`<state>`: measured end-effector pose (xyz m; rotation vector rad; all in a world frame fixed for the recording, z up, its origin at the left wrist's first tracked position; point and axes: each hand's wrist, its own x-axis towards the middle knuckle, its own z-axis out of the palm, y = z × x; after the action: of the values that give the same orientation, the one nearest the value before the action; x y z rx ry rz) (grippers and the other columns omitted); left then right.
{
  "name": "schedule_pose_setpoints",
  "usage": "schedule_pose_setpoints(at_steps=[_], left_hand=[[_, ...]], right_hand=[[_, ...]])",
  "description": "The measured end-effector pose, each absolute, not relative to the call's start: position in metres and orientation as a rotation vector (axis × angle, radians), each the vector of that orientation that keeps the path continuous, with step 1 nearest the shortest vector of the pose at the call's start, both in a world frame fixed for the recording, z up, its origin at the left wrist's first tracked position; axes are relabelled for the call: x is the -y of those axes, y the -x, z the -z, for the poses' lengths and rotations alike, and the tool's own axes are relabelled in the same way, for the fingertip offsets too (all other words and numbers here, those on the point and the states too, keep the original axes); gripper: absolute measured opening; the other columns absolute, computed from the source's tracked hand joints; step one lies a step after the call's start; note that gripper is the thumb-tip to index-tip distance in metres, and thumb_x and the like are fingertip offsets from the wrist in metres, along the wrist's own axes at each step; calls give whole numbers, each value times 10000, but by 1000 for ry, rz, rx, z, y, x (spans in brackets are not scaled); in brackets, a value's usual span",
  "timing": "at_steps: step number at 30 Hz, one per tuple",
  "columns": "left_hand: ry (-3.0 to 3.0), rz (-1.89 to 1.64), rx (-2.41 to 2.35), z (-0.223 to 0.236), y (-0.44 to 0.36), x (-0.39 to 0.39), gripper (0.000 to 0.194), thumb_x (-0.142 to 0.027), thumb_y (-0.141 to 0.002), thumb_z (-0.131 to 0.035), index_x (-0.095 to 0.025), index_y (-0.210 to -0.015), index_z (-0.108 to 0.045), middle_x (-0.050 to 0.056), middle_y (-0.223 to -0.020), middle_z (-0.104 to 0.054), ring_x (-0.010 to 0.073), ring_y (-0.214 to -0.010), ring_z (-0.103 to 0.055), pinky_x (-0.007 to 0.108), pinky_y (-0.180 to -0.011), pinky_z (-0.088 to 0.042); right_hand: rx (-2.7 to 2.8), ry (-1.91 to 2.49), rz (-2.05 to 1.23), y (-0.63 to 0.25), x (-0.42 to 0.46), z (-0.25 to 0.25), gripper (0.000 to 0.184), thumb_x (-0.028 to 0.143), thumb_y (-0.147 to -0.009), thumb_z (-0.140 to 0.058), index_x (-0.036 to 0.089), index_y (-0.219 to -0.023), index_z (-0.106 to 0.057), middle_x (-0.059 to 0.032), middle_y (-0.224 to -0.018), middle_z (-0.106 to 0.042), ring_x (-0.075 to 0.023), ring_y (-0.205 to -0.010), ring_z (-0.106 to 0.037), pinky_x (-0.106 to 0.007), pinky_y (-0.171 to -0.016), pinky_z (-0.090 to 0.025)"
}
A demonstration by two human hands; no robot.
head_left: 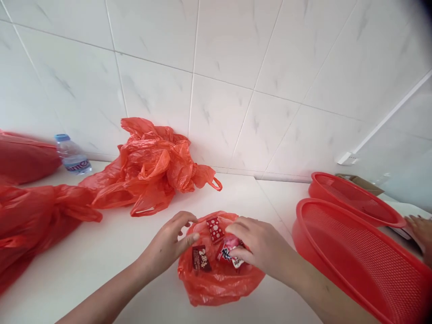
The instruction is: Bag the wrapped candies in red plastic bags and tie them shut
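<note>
An opened red plastic bag (221,290) sits on the white table with its mouth facing up. Inside it lie a dark brown snack packet (201,259) and a red packet with white dots (215,229). My left hand (172,238) is at the bag's left rim, fingers curved and apart from the thumb, holding nothing. Over the bag's right side, my right hand (261,245) has its thumb and fingers around a pink-and-white snack packet (227,252), partly hidden by the fingers; another small white-and-dark packet shows beneath the thumb.
Crumpled red plastic bags (151,166) lie against the tiled wall. Filled red bags (40,225) and a water bottle (74,157) are at left. Two red mesh baskets (354,243) stand at right, one behind the other. Another person's hand (420,231) shows at the right edge.
</note>
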<state>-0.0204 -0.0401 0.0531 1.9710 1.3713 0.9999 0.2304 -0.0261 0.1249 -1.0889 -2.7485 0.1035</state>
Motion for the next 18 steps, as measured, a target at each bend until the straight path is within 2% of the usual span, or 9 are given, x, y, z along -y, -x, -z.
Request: schedule_pose_setpoints(at_steps=[2,5,7,8,10,12,14,16,18], left_hand=[[-2103,-895,-1275,-64,25,61,309,-423,-842,-568,-275,-1112,-534,59,-1118,-547,203,-968,-555,326,-815,-475],[-2246,-708,-1274,-68,28,88,578,-362,-708,-734,-319,-1229,-486,66,-1134,-513,209,-910,-560,327,-791,-480],[-2293,-597,-1393,-64,28,98,730,-277,-641,-780,-364,-1284,-447,61,-1114,-510,205,-828,-565,328,-725,-481],[-2302,-556,-1453,-63,28,99,722,-238,-644,-766,-379,-1281,-456,54,-1087,-520,203,-803,-567,326,-705,-474],[-2297,-491,-1502,-61,28,98,515,-193,-714,-676,-369,-1182,-553,31,-988,-560,197,-783,-574,305,-687,-455],[-2242,-479,-1470,-65,31,90,265,-149,-785,-538,-307,-965,-651,5,-862,-599,171,-753,-581,265,-664,-435],[-2130,-539,-1432,-73,36,77,247,-95,-775,-447,-244,-766,-644,-19,-742,-614,137,-679,-573,227,-617,-416],[-1955,-733,-1453,-86,44,61,223,-69,-726,-429,-206,-662,-594,-35,-649,-599,116,-609,-548,204,-566,-401],[-1736,-1070,-1482,-105,51,45,155,-102,-723,-463,-194,-649,-564,-38,-603,-565,110,-568,-523,197,-526,-398]], right_hand=[[2676,1125,-102,-234,21,-123,225,319,-851,-570,277,-1071,-561,-5,-987,-611,-176,-869,-579,-321,-763,-475],[2500,1226,1,-242,16,-120,247,301,-861,-538,280,-1107,-557,-29,-1098,-574,-188,-1006,-549,-336,-850,-460],[2399,1303,76,-246,13,-116,373,353,-807,-598,265,-1164,-533,-62,-1198,-528,-227,-1094,-511,-378,-911,-437],[2359,1344,82,-248,12,-113,484,384,-763,-640,257,-1211,-506,-78,-1248,-502,-251,-1132,-490,-402,-936,-423],[2297,1430,11,-249,9,-106,651,412,-685,-692,251,-1271,-459,-91,-1303,-471,-280,-1156,-476,-436,-944,-410],[2251,1505,-177,-251,4,-100,531,410,-692,-667,262,-1182,-527,-66,-1233,-529,-258,-1045,-543,-409,-850,-450],[2164,1535,-468,-256,-5,-98,247,419,-750,-601,244,-923,-619,-27,-1006,-615,-200,-827,-588,-343,-701,-460],[1954,1468,-792,-264,-18,-100,243,443,-791,-562,212,-724,-600,-5,-802,-616,-164,-704,-568,-296,-625,-434],[1592,1280,-1001,-274,-31,-109,272,459,-776,-598,198,-700,-593,-6,-751,-611,-163,-730,-571,-278,-636,-437]])
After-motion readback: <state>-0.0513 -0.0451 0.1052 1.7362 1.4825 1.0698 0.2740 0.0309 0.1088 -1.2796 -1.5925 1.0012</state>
